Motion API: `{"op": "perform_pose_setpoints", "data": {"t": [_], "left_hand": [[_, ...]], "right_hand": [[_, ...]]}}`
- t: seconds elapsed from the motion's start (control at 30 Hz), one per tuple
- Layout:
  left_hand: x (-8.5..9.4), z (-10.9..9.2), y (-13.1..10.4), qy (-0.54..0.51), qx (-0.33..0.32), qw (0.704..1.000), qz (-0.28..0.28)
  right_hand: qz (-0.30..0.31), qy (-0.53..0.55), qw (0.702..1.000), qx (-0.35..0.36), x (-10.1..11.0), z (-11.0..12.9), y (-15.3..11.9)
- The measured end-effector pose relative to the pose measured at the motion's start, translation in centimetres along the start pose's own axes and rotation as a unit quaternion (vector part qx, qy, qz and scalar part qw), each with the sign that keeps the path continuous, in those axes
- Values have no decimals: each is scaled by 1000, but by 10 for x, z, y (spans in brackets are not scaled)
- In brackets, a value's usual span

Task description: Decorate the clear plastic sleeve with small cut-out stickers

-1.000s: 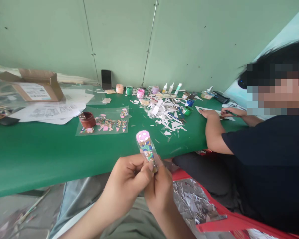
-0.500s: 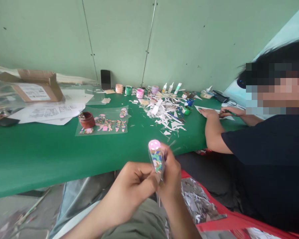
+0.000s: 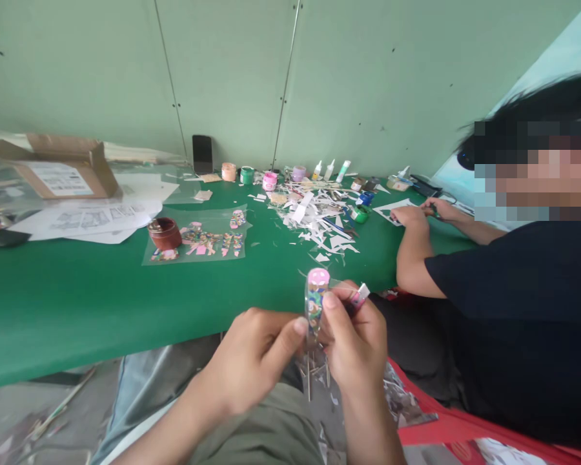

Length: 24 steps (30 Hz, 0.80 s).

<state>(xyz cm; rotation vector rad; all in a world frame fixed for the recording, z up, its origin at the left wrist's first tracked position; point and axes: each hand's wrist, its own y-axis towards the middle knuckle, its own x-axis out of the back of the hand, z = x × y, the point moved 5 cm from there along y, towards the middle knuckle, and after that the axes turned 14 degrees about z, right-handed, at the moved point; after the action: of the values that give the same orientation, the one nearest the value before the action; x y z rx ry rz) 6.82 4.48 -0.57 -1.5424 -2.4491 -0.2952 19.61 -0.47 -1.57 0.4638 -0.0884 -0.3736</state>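
A small flat piece (image 3: 315, 303), pink and rounded at the top with a multicoloured pattern below, is held upright in front of me with clear film around its edges. My right hand (image 3: 356, 329) pinches its right side between thumb and fingers. A small pink-and-white object (image 3: 361, 296) sticks out from the same hand, its kind unclear. My left hand (image 3: 264, 352) is closed at the lower left edge of the piece, thumb on top and the other fingers mostly hidden. Thin sticks (image 3: 308, 378) hang below the hands.
On the green table (image 3: 101, 297) lie a clear sheet (image 3: 193, 259) with similar patterned pieces, a brown jar (image 3: 165, 235), white paper scraps (image 3: 314, 216), paint jars and a cardboard box (image 3: 68, 174). A co-worker (image 3: 503, 284) handles white paper at right. Beside my legs is a red bag (image 3: 436, 423).
Both hands and the patterned piece have moved slightly right. My right hand has turned, so its thumb now shows on the piece's front and the pink-and-white object has come into view.
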Motion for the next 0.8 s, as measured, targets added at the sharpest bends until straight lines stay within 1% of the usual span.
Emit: {"op": "perform_pose_setpoints", "data": {"t": [0.07,0.13,0.2,0.23,0.27,0.3,0.33,0.37,0.4,0.43,0.47,0.5,0.57,0.63,0.7,0.73,0.8], "left_hand": [[7,-3,5,-7,-21,999,-29],[11,-6,13,-36,-41,997,-54],[12,-9,22,-71,-57,993,-70],[12,-11,25,-89,-65,991,-82],[12,-12,27,-105,-71,988,-92],[12,-13,27,-116,-76,985,-100],[12,-13,26,-124,-82,983,-108],[12,-14,25,-127,-87,981,-114],[13,-15,23,-128,-91,980,-119],[13,-16,21,-130,-94,980,-122],[14,-16,19,-134,-93,979,-124],[14,-16,18,-142,-87,978,-122],[13,-16,16,-162,-72,978,-111],[12,-19,14,-173,-66,978,-99],[11,-23,12,-165,-77,979,-89],[10,-25,10,-155,-84,981,-87],[11,-28,7,-126,-93,983,-93]], "right_hand": [[8,-10,1000,5,-2,3,-2],[36,-32,999,13,-2,7,-3],[52,-80,995,27,5,11,0],[52,-119,991,27,12,13,2],[42,-178,983,17,23,13,5],[35,-263,964,-23,34,11,8],[12,-333,941,-67,48,10,10],[-4,-381,919,-97,59,9,12],[-10,-408,907,-108,67,9,13],[-6,-412,906,-101,70,11,12],[7,-396,915,-82,68,13,11],[28,-361,930,-58,61,15,9],[68,-254,965,-13,41,18,3],[98,-131,987,-3,16,18,-2],[107,-26,994,-8,-4,17,-5],[109,4,994,-6,-11,18,-6],[121,17,992,-3,-21,21,-6]]}}
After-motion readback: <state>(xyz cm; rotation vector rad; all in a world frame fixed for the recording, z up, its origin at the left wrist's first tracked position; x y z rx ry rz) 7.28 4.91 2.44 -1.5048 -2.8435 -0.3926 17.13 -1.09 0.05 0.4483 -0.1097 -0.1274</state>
